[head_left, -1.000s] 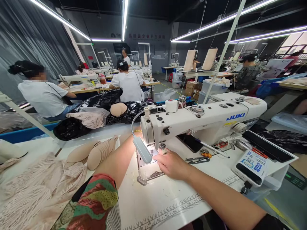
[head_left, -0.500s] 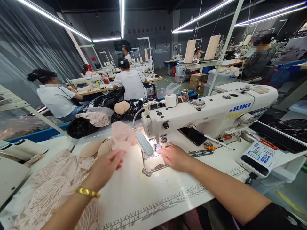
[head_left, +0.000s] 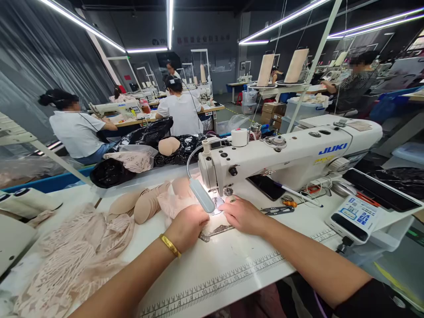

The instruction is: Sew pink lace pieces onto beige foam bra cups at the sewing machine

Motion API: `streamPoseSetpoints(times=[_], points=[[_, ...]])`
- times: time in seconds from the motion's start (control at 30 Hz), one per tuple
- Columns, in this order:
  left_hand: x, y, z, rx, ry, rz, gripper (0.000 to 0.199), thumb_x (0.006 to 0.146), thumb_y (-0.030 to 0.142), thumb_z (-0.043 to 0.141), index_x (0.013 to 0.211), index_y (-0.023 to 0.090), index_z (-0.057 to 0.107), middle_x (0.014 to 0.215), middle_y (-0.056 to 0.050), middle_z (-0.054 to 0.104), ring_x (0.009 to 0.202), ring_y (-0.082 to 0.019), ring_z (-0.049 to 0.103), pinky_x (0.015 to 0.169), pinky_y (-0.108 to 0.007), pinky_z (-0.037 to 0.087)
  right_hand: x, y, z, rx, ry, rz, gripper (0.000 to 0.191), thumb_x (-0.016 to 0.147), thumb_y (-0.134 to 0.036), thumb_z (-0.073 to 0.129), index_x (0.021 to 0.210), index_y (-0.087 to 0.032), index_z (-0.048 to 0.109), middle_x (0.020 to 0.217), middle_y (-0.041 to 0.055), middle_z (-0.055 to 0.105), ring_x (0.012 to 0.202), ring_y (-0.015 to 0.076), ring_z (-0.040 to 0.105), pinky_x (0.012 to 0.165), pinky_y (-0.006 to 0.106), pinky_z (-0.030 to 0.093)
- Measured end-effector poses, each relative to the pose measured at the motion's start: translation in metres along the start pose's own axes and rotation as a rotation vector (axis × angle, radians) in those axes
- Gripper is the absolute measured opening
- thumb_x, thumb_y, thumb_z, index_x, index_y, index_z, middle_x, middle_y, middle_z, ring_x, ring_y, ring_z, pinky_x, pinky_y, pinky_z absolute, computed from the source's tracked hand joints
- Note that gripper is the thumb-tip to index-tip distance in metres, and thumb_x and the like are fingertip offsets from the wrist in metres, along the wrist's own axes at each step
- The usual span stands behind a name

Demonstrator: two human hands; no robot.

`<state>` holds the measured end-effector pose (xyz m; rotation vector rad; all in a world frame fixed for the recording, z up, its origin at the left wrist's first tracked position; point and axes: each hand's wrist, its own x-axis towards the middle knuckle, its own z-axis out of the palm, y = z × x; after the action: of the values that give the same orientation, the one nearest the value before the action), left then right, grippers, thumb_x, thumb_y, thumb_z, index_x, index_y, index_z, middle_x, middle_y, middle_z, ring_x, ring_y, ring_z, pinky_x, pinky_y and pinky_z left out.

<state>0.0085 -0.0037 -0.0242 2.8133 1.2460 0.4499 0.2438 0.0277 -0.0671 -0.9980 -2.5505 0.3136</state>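
A white JUKI sewing machine (head_left: 281, 154) stands before me, its lamp (head_left: 202, 196) lighting the needle area. My left hand (head_left: 188, 226), with a gold bracelet, is closed at the left of the needle plate, on the edge of pale pink sheer fabric (head_left: 170, 201); its fingertips are partly hidden. My right hand (head_left: 243, 215) lies just right of the presser foot, thumb and fingers pinched at a small whitish piece (head_left: 218, 203) under it. Beige moulded cups (head_left: 145, 207) lie stacked left of the fabric. Lacy beige fabric (head_left: 76, 256) is heaped farther left.
Black snips (head_left: 277, 210), an orange-handled tool (head_left: 288, 202) and a dark phone (head_left: 266, 186) lie right of my right hand. A white boxy device (head_left: 353, 218) sits at the table's right. Black plastic bags (head_left: 111, 173) lie behind the table; people work beyond.
My left hand has moved right, from above the cups and fabric to beside the needle area, and its fingers have closed. The sheer fabric has come down lower. My right hand stays at the presser foot.
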Motion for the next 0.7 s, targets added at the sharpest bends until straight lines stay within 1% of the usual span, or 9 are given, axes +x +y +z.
streamPoseSetpoints(times=[0.1, 0.17, 0.27, 0.37, 0.47, 0.57, 0.63, 0.7], points=[[0.010, 0.001, 0.011, -0.006, 0.086, -0.038, 0.024, 0.093, 0.011, 0.049, 0.077, 0.020, 0.066, 0.081, -0.003, 0.069, 0.075, -0.020, 0.062, 0.067, -0.030, 0.050, 0.001, 0.001, -0.001, 0.010, -0.009, 0.005, 0.016, 0.089, -0.006, 0.051, 0.090, -0.019, 0.060, 0.078, 0.0008, 0.049, 0.079, 0.0191, 0.041, 0.070, 0.029, 0.030], [0.012, 0.001, 0.018, -0.008, 0.135, -0.073, 0.023, 0.094, 0.014, 0.049, 0.083, 0.019, 0.068, 0.088, -0.005, 0.072, 0.081, -0.022, 0.064, 0.072, -0.033, 0.053, 0.000, 0.001, -0.001, 0.022, -0.003, 0.003, 0.016, 0.090, -0.007, 0.051, 0.092, -0.019, 0.061, 0.080, 0.0014, 0.049, 0.080, 0.0195, 0.042, 0.070, 0.030, 0.031], [0.013, 0.000, 0.029, -0.004, 0.190, -0.107, 0.025, 0.096, 0.016, 0.047, 0.083, 0.019, 0.068, 0.090, -0.007, 0.073, 0.087, -0.024, 0.067, 0.078, -0.035, 0.056, 0.000, 0.001, -0.001, 0.031, 0.007, 0.001, 0.016, 0.090, -0.008, 0.050, 0.093, -0.019, 0.062, 0.080, 0.0017, 0.049, 0.081, 0.0198, 0.042, 0.070, 0.030, 0.032], [0.013, -0.002, 0.036, 0.010, 0.226, -0.125, 0.025, 0.096, 0.016, 0.047, 0.083, 0.019, 0.069, 0.090, -0.007, 0.073, 0.088, -0.024, 0.067, 0.080, -0.037, 0.056, 0.000, 0.002, -0.001, 0.025, 0.010, -0.001, 0.016, 0.090, -0.008, 0.051, 0.092, -0.019, 0.061, 0.079, 0.0015, 0.049, 0.080, 0.0198, 0.042, 0.070, 0.030, 0.032], [0.014, -0.004, 0.041, 0.020, 0.245, -0.138, 0.026, 0.095, 0.017, 0.047, 0.081, 0.019, 0.069, 0.087, -0.008, 0.072, 0.086, -0.025, 0.066, 0.077, -0.038, 0.056, 0.000, 0.001, -0.001, 0.022, 0.002, 0.006, 0.017, 0.089, -0.006, 0.051, 0.091, -0.020, 0.062, 0.079, 0.0016, 0.050, 0.080, 0.0201, 0.043, 0.070, 0.030, 0.033], [0.018, -0.006, 0.042, 0.024, 0.248, -0.151, 0.029, 0.096, 0.016, 0.045, 0.079, 0.018, 0.068, 0.087, -0.009, 0.072, 0.085, -0.026, 0.065, 0.076, -0.038, 0.055, 0.000, 0.001, 0.000, 0.023, 0.011, 0.010, 0.022, 0.089, -0.005, 0.050, 0.095, -0.020, 0.065, 0.078, 0.0019, 0.052, 0.079, 0.0205, 0.044, 0.069, 0.030, 0.034], [0.019, -0.005, 0.040, 0.034, 0.232, -0.152, 0.029, 0.095, 0.015, 0.045, 0.079, 0.018, 0.068, 0.088, -0.010, 0.072, 0.086, -0.026, 0.065, 0.080, -0.039, 0.055, -0.001, -0.001, 0.001, 0.024, 0.021, 0.006, 0.024, 0.089, -0.006, 0.050, 0.098, -0.021, 0.066, 0.077, 0.0021, 0.052, 0.080, 0.0215, 0.046, 0.068, 0.030, 0.035], [0.020, -0.002, 0.036, 0.053, 0.198, -0.155, 0.024, 0.094, 0.018, 0.049, 0.080, 0.018, 0.068, 0.088, -0.011, 0.071, 0.088, -0.027, 0.065, 0.082, -0.040, 0.054, -0.001, -0.002, 0.002, 0.028, 0.027, 0.004, 0.025, 0.091, -0.007, 0.048, 0.100, -0.021, 0.066, 0.075, 0.0021, 0.053, 0.080, 0.0226, 0.048, 0.067, 0.031, 0.036]])
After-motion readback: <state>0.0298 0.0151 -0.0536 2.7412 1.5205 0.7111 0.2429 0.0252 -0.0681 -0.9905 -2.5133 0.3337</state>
